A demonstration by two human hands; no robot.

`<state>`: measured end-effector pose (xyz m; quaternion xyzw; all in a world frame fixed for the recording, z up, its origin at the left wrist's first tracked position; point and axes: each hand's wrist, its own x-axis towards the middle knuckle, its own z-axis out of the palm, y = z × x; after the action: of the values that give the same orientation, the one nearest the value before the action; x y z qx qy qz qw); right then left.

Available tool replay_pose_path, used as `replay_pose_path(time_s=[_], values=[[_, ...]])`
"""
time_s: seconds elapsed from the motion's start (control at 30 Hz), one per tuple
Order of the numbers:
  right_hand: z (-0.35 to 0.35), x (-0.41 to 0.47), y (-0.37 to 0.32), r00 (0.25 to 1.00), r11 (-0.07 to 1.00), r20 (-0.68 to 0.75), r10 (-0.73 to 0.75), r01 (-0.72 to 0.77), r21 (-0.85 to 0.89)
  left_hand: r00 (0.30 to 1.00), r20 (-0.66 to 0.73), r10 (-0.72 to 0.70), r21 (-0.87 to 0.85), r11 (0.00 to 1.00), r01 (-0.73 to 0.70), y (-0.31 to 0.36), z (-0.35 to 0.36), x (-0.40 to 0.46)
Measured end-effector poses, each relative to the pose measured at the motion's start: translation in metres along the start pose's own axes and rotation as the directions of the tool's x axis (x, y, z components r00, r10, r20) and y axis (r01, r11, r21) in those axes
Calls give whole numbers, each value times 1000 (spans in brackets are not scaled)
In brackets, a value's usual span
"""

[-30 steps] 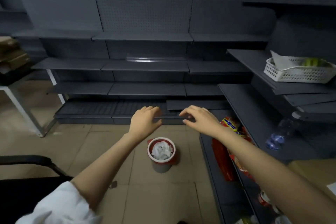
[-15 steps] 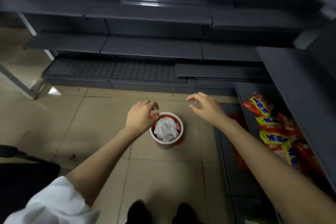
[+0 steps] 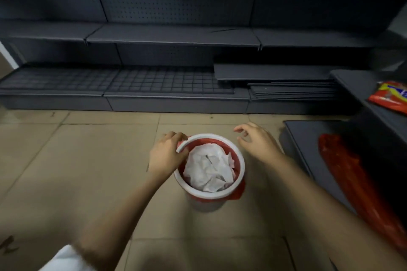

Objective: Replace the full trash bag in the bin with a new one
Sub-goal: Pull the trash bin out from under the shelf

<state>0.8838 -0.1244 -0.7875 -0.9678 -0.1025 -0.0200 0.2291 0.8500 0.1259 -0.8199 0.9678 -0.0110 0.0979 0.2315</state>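
I see the bin upright on the tiled floor, red trash bag inside, crumpled paper filling it. My left hand grips its white rim. My right hand hovers beside it, fingers spread, holding nothing.

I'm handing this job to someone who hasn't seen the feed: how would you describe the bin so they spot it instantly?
Find the tan tiled floor before the dark empty shelving. The bin stands there alone, small and round, with a white rim ring, a red bag and crumpled white paper inside.
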Motion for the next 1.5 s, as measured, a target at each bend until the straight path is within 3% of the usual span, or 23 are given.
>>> replay_pose_path(time_s=[0.23, 0.4, 0.6, 0.8, 1.07, 1.3, 1.5], values=[[88, 6, 47, 997, 999, -82, -11, 7, -53, 999, -42, 0, 48, 999, 2, -46, 73, -7], [110, -6, 63, 989, 986, -36, 140, -143, -87, 997, 4, -72, 84, 994, 71, -56, 91, -24], [119, 1, 74, 993, 987, -11, 115, -116, -112, 988, -3, -156, 16, 988, 156, -56, 109, -10], [132, 5, 67, 984, 981, -28, 177, -179, -81, 987, -27, -158, 23, 987, 158, -55, 104, -10], [104, 28, 13, 980, 998, -194, -37, 27, -54, 967, -189, -169, -14, 985, 169, -73, 43, -9], [168, 31, -90, 967, 975, -132, -220, 224, 17, 910, -276, -310, 37, 943, 332, -165, -9, -83], [267, 7, -148, 960, 960, 2, -280, 280, 11, 854, -265, -447, 45, 879, 474, -247, 6, -153]])
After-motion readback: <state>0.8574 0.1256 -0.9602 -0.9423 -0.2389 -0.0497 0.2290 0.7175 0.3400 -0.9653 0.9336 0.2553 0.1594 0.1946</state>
